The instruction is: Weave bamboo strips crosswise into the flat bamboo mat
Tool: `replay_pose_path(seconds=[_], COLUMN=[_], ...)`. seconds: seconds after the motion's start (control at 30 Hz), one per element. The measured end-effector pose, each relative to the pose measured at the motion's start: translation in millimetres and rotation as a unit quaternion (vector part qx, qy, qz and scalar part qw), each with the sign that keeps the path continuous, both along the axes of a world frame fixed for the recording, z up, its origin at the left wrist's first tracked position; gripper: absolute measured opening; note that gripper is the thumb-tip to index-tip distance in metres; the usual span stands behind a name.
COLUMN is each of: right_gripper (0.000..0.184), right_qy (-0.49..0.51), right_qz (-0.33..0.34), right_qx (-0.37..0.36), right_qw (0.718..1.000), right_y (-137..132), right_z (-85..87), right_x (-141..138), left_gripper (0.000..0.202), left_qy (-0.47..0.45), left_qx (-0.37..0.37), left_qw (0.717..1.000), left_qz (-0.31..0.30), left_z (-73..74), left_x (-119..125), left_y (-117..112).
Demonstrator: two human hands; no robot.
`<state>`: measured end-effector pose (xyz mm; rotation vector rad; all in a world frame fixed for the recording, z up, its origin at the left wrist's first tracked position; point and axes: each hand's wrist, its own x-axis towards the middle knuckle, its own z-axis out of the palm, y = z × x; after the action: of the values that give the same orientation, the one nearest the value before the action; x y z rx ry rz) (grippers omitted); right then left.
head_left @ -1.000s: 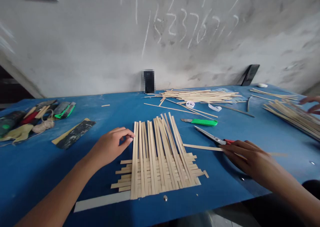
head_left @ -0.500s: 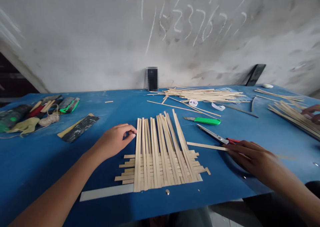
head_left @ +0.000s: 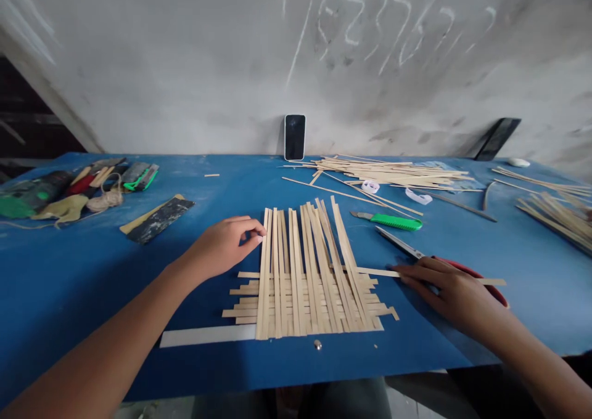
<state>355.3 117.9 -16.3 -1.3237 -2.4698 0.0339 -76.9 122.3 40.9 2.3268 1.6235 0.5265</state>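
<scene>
- Across a blue-covered worktable, a flat mat of interwoven pale wooden strips lies near the front edge, between the person's hands. Long strips run away from the person, and shorter strips cross their lower part.
- The step in hand appears to be adding crosswise strips, since the far ends of the long strips remain uncrossed and fan out slightly.
- A loose pale wooden strip lies crosswise at the mat's right side, with its left end among the long strips. Whether it is tucked in cannot be told.
- The next move seems to call for passing that strip alternately over and under the long strips while keeping them aligned.
- The left hand rests palm down on the table, its forearm angled in from the lower left. Its curled fingers, close together, touch the mat's left edge; any grip cannot be told.
- The right hand lies low over the loose strip, its forearm coming in from the lower right. Its fingers are extended and close together, but whether they clamp the strip cannot be told.
- Red-handled steel scissors lie partly beneath the right hand, and a green utility knife lies just beyond them.
- A flat white strip lies along the mat's near left edge.
</scene>
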Motion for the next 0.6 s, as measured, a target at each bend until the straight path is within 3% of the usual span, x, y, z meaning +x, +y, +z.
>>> replay_pose_path(seconds=[0.13, 0.37, 0.6], right_gripper=[0.039, 0.037, 0.038], right_qy=[0.025, 0.058, 0.065], right_qz=[-0.018, 0.027, 0.017], right_qx=[0.003, -0.038, -0.028], right_qw=[1.0, 0.997, 0.997], right_y=[-4.3, 7.1, 7.5], right_z=[-5.8, 0.2, -0.9], right_x=[-2.0, -15.5, -8.9], left_gripper=[0.024, 0.025, 0.024], left_qy=[-0.001, 0.006, 0.029], left_qx=[-0.001, -0.015, -0.04], left_qw=[1.0, 1.0, 0.999], left_qz=[-0.001, 0.002, -0.018], left_z=[-1.3, 1.8, -1.8], left_x=[0.1, 0.4, -0.7], left_y=[-1.3, -3.4, -3.6])
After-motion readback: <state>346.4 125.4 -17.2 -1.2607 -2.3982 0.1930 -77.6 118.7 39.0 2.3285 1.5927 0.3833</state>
